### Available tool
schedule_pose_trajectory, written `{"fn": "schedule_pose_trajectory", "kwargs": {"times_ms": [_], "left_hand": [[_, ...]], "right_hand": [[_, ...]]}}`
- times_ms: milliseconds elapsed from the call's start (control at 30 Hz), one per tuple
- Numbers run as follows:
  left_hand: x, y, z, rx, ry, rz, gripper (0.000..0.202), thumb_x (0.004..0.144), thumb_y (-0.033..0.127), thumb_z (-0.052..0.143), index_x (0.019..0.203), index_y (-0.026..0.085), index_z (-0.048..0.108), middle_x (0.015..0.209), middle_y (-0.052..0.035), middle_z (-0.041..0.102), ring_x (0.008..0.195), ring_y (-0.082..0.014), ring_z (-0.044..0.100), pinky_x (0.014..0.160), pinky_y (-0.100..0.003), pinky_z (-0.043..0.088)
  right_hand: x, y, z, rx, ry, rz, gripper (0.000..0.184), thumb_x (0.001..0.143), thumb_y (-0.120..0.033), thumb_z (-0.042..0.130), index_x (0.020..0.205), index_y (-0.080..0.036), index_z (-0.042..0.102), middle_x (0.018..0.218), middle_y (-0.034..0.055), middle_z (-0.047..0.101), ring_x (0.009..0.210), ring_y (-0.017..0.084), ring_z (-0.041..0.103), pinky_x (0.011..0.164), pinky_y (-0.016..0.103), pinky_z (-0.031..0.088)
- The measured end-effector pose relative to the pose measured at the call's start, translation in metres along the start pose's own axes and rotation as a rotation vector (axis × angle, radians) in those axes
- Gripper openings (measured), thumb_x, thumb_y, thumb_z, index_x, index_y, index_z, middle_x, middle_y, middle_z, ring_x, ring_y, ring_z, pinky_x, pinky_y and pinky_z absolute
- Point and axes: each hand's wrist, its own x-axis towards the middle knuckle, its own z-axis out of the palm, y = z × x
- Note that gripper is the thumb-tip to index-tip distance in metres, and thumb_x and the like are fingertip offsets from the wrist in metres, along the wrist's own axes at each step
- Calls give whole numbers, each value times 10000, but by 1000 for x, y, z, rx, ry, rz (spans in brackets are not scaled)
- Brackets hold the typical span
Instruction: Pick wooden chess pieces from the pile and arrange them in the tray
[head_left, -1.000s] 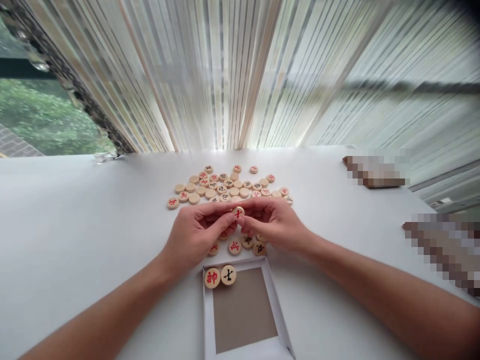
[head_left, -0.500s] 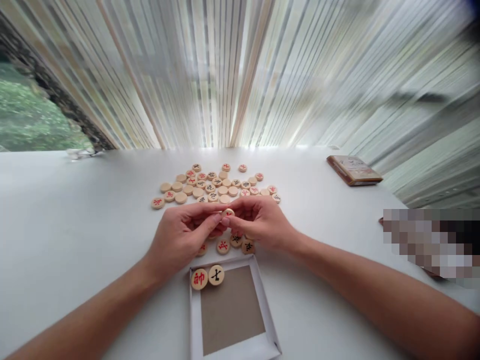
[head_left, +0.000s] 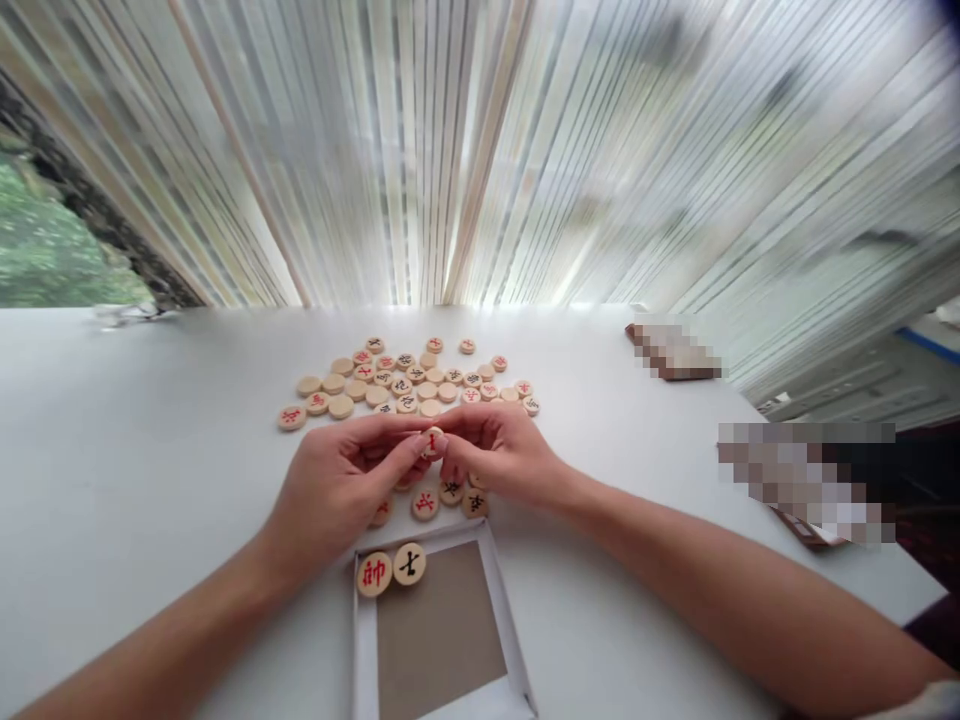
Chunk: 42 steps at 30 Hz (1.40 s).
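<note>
My left hand (head_left: 337, 485) and my right hand (head_left: 501, 452) meet above a white table (head_left: 150, 440), fingertips pinched together on one round wooden chess piece (head_left: 433, 441) with a red character. Just under the hands lie a few more pieces (head_left: 426, 504). Below them an open white box (head_left: 495, 600) with a brown floor holds two pieces in its top left corner: a red-marked piece (head_left: 373, 574) and a black-marked piece (head_left: 409, 564). Beyond the hands, several pieces (head_left: 409, 383) lie scattered, some face up with red or black characters, some blank.
A striped curtain (head_left: 480, 150) hangs behind the table's far edge, with greenery showing at the left. A brown flat object (head_left: 701, 372) rests at the right rear of the table. Another blurred-out object (head_left: 806, 482) sits at the right edge.
The view has swung so that everything shifted left in frame. Both hands have stayed together on the same piece.
</note>
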Motion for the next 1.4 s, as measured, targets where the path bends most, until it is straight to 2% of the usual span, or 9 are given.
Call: {"fn": "schedule_pose_trajectory", "kwargs": {"times_ms": [267, 400, 600, 733, 933, 1167, 1300, 1400], "left_hand": [[-4, -1, 3, -79, -21, -9, 233, 927, 300, 762, 1092, 156, 842, 879, -73, 852, 774, -207, 821, 695, -253, 690], [-5, -2, 2, -75, -38, 0, 252, 913, 298, 780, 1108, 149, 834, 896, -84, 852, 782, -216, 823, 738, -284, 695], [-4, -3, 2, -89, -63, 6, 319, 885, 346, 829, 1140, 154, 824, 985, -106, 852, 894, -248, 826, 817, -321, 691], [-4, -3, 1, -52, -58, -18, 343, 898, 362, 815, 1178, 163, 824, 945, -97, 853, 840, -235, 821, 781, -312, 691], [-4, -8, 1, -81, -117, 32, 369, 906, 291, 791, 1246, 148, 797, 1081, -123, 845, 967, -256, 821, 902, -350, 680], [-4, -9, 1, -117, -120, 22, 385, 878, 319, 829, 1227, 160, 795, 1065, -115, 842, 933, -247, 819, 847, -332, 682], [-3, -8, 0, -107, -100, 14, 375, 908, 358, 805, 1234, 173, 797, 1012, -99, 841, 897, -227, 805, 806, -306, 667], [-3, -8, 0, -106, -69, -3, 372, 904, 374, 811, 1221, 179, 804, 936, -81, 838, 830, -206, 794, 757, -284, 660]], "right_hand": [[-3, 4, 0, -24, 15, 13, 297, 757, -327, 928, 963, -147, 811, 722, 22, 767, 603, 135, 684, 540, 218, 531], [-3, 1, -1, -71, 11, -10, 266, 836, -404, 866, 912, -155, 807, 729, 27, 767, 581, 128, 671, 529, 217, 530], [-1, 0, -1, -59, 12, -15, 346, 894, -494, 787, 923, -150, 808, 682, 25, 744, 555, 133, 666, 527, 234, 548], [0, 2, -1, -23, 9, -3, 354, 818, -466, 867, 959, -148, 805, 715, 28, 761, 563, 131, 671, 535, 232, 559], [0, 5, -1, -18, 30, 9, 369, 741, -439, 935, 919, -151, 788, 717, 24, 764, 563, 132, 668, 545, 241, 558], [-1, 2, -1, -49, 8, -10, 309, 854, -460, 842, 919, -160, 811, 663, 13, 739, 556, 131, 661, 539, 232, 540], [-1, 1, -4, -36, -34, -17, 340, 929, -469, 757, 1054, -159, 820, 694, 19, 745, 578, 136, 672, 545, 238, 546], [0, 3, -4, -2, -36, -34, 355, 928, -442, 764, 1130, -152, 789, 725, 19, 743, 589, 133, 673, 558, 245, 555]]}}
